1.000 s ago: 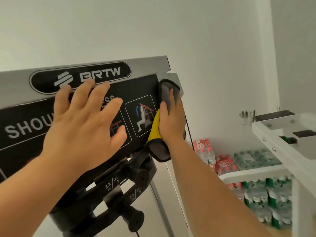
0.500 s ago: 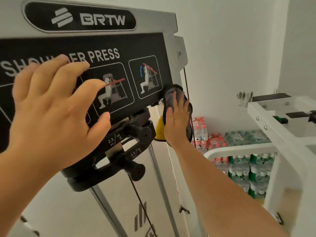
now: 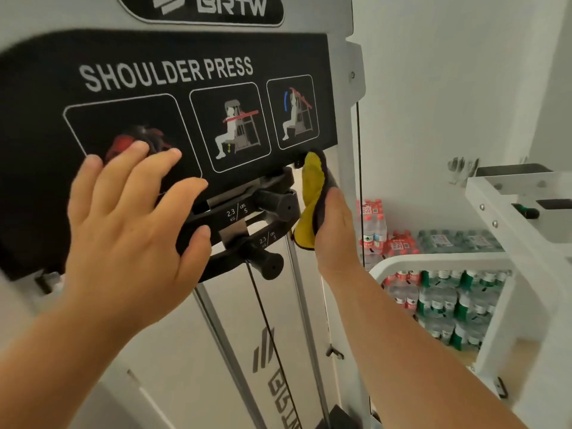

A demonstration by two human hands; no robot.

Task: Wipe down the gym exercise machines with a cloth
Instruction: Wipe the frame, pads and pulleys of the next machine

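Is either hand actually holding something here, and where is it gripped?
The right hand holds a yellow and dark cloth, pressing its middle against the machine's upright. The left hand holds nothing.

Shrink-wrapped water bottle packs (image 3: 433, 292) stacked along the white wall (image 3: 433, 88) — red-labelled and green-labelled ones side by side

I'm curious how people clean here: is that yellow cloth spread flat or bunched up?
Bunched up. The yellow cloth hangs in crumpled folds from the right hand, pressed against the machine's white upright.
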